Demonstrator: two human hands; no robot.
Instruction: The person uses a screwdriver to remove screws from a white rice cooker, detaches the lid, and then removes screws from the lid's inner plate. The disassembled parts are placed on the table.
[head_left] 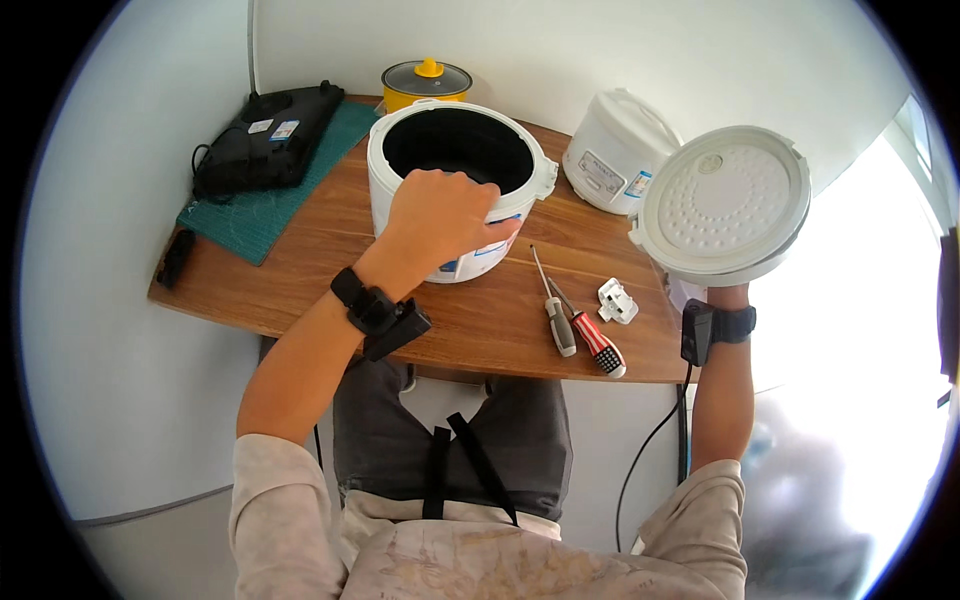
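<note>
A white rice cooker body [385, 190] stands lidless on the table, its dark inside showing. Over its near rim curls my left hand [440, 215], the thumb lying along the outer wall and the fingertips hidden inside. To the right, a round white rice cooker lid [720, 205] is held up off the table, its dimpled underside facing me. My right hand [728, 296] is behind and under that lid, so its fingers are hidden. Between the two lie a grey-handled screwdriver [561, 326], a red, white and black-handled screwdriver [600, 346] and a small white plastic part [617, 300].
Behind stands a second, closed white rice cooker [620, 150]. A yellow pot with a glass lid [427, 78] is at the back. On the left, a black device [270, 140] rests on a green mat [250, 222], near a small black object [176, 257]. The wooden table's [460, 335] front edge faces me.
</note>
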